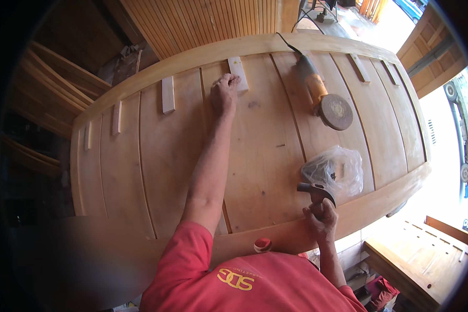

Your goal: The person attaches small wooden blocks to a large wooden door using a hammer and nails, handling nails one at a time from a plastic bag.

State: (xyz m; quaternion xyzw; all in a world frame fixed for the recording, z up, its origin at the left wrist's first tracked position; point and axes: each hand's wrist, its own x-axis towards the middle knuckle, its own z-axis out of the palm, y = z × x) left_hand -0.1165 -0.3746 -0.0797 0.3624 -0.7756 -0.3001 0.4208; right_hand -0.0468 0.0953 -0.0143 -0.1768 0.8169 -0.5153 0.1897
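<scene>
A pale wooden panel (171, 161) with grooved boards lies before me. My left hand (223, 93) reaches to its far side, fingers pinched on a short light wooden block (235, 66); what they hold is too small to make out. My right hand (321, 221) grips a claw hammer (311, 188) near the panel's front edge. Just beyond the hammer lies a clear plastic bag (330, 164) with small items inside. An orange and dark angle grinder (316, 88) with a round disc rests to the right of my left hand, its cord running off the far edge.
More short blocks (168, 94) are spaced along the far side. Slatted wooden panels (203, 21) stand behind, curved timber pieces (54, 78) at left. A wooden panel (411, 260) lies lower right; another (429, 47) stands at back right. Vehicle wheels (464, 171) show at the right.
</scene>
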